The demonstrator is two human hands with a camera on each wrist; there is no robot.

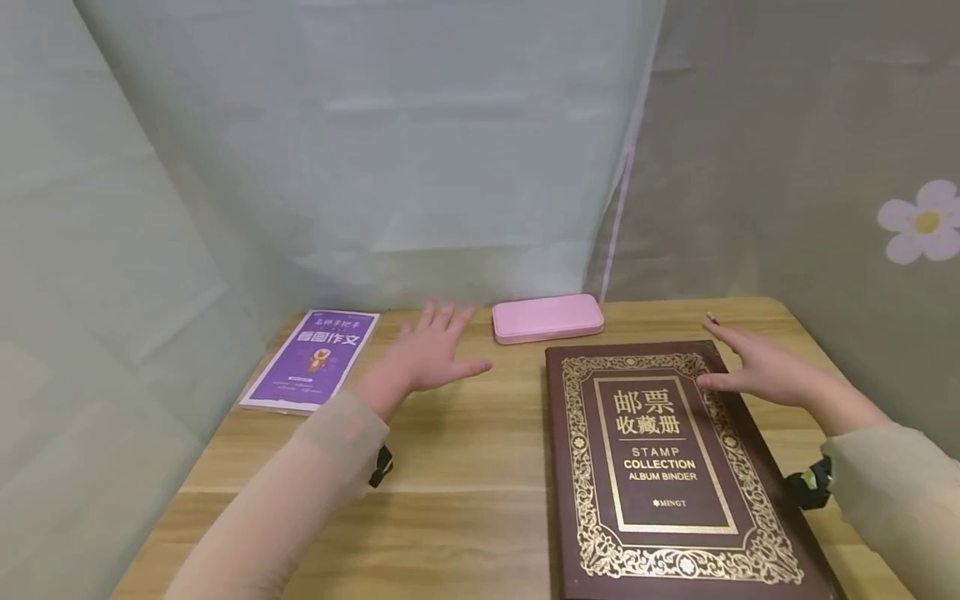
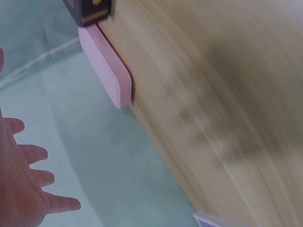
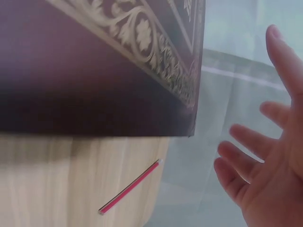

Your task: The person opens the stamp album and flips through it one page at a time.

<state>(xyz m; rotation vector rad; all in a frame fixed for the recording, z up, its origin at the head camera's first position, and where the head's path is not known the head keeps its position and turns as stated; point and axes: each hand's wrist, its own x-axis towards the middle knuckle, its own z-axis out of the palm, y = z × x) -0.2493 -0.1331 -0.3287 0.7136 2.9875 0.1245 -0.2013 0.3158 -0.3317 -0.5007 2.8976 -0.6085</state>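
My left hand (image 1: 431, 354) hovers over the table between a purple booklet (image 1: 311, 362) and a pink case (image 1: 548, 318), its fingers spread and holding nothing. Above the right edge of a thick brown stamp album (image 1: 660, 467) is my right hand (image 1: 768, 371), fingers extended, with nothing in its grasp. The album lies closed, with gold lettering and a gold ornate border. In the right wrist view a red pencil (image 3: 130, 187) lies on the table beside the album; in the head view the right hand hides most of it.
The wooden table (image 1: 450, 517) reaches back to a pale fabric wall (image 1: 450, 167). On the right side hangs a darker fabric with a white flower (image 1: 924, 222). The pink case sits by the table's back edge, just behind the album.
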